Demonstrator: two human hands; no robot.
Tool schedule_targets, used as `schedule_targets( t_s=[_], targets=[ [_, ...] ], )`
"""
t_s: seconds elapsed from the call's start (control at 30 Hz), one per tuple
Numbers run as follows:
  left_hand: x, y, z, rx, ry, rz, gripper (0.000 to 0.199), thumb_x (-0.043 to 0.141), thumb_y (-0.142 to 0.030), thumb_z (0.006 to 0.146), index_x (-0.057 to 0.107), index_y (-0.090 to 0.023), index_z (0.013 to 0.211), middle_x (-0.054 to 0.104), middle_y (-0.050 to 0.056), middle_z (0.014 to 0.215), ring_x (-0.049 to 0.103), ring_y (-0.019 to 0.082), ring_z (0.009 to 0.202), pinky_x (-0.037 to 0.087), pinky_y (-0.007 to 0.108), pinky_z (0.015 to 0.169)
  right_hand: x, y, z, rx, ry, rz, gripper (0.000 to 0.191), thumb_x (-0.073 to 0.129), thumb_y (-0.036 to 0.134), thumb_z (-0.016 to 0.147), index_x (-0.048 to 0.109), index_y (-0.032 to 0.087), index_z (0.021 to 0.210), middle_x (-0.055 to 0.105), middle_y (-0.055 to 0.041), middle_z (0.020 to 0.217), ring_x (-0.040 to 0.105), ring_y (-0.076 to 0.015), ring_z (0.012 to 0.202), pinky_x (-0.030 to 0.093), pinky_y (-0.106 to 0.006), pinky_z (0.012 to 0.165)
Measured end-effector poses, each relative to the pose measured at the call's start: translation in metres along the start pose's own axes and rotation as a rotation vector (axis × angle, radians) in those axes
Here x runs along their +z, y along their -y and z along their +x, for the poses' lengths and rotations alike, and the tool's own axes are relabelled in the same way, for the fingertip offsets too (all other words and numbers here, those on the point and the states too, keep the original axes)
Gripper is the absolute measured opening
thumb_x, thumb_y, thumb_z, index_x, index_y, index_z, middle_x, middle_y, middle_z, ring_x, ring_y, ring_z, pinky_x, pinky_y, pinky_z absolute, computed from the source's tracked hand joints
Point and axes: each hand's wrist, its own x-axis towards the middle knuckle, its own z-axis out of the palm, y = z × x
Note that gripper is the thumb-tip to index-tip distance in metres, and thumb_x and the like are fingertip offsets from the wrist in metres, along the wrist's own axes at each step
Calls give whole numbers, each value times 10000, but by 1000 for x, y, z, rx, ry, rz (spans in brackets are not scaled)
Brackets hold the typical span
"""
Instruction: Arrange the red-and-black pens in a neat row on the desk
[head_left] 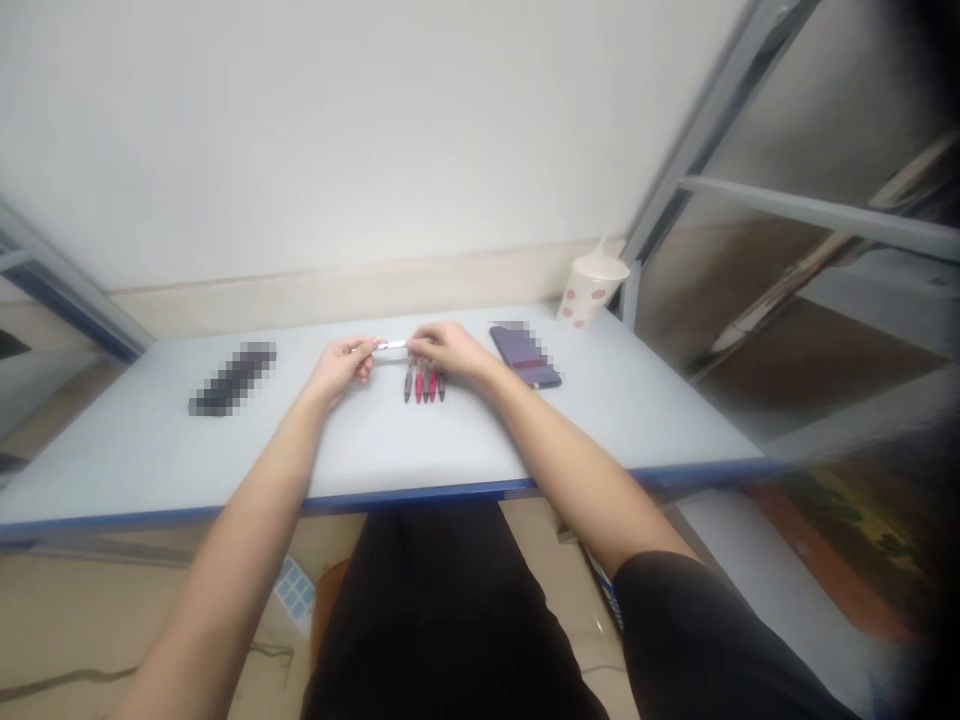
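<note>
Hands: two, bare; left hand [341, 368] and right hand [448, 352] both pinching one slim white pen [390, 345]
Below right hand: four red-and-grey pens [424, 384], lying side by side, mid-frame

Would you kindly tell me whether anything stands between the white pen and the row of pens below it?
Only the right hand does: it covers the top ends of the row of pens, beside the white pen. Nothing else shows there.

Tabletop [405, 450] looks like matt laminate, edge band [420, 491] smooth blue plastic. White pen barrel [391, 345] and pens [424, 385] are glossy plastic, probably; view's soft. Cup [592, 290] is paper. Frame bar [712, 130] is smooth painted metal.
</note>
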Motion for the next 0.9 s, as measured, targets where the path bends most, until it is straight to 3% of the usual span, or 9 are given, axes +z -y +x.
schedule_targets(
  t_s=[0.07, 0.27, 0.4, 0.6, 0.7, 0.83, 0.9],
  targets=[
    [0, 0, 0, -5, -1, 6, 425, 856, -456, 748, 756, -98, 955, 589, -26, 552, 470, 68, 424, 395, 190, 429, -2, 2, 0, -4, -36, 135, 123, 690, 277, 904, 684, 154, 904, 700, -33, 807, 602, -124, 660, 456, -241, 632],
    [4, 2, -2, -16, 79, 98, 530, 754, -668, 804, 695, -141, 812, 529, -25, 434, 386, 80, 307, 279, 212, 334, -12, -2, 3, 58, 34, 441, 227, 802, 204, 729, 698, 156, 924, 707, -13, 803, 630, -126, 697, 495, -244, 664],
    [9, 4, -3, -23, 142, 107, 576, 777, -715, 744, 680, -149, 789, 538, -24, 453, 405, 75, 328, 307, 207, 361, -11, -11, 7, 29, 22, 531, 200, 753, 180, 722, 688, 161, 910, 703, -14, 774, 634, -131, 705, 492, -239, 654],
    [13, 3, -5, 135, -2, 240, 532, 727, -678, 797, 707, -147, 789, 531, -26, 488, 392, 73, 360, 293, 218, 387, -5, -14, 12, 59, -8, 612, 194, 735, 197, 729, 677, 176, 913, 685, -11, 794, 641, -134, 722, 492, -229, 637],
    [12, 2, -5, 224, -83, 280, 473, 731, -614, 804, 722, -142, 830, 543, -23, 513, 397, 79, 394, 291, 226, 411, -5, -10, 13, 117, -76, 629, 209, 772, 296, 793, 676, 171, 930, 686, -25, 837, 622, -116, 684, 486, -228, 624],
    [10, 4, -4, 282, -123, 340, 401, 725, -544, 822, 725, -143, 845, 568, -11, 544, 424, 91, 448, 309, 233, 456, -6, -2, 11, 105, -269, 508, 405, 713, 529, 891, 626, 155, 760, 628, -21, 707, 561, -99, 607, 464, -229, 604],
    [10, 6, -4, 280, -116, 365, 388, 719, -536, 831, 728, -149, 850, 570, -9, 553, 446, 102, 473, 329, 238, 480, -6, 0, 10, 75, -288, 442, 444, 720, 562, 875, 618, 156, 726, 608, -13, 667, 552, -105, 609, 457, -233, 608]
  ],
)
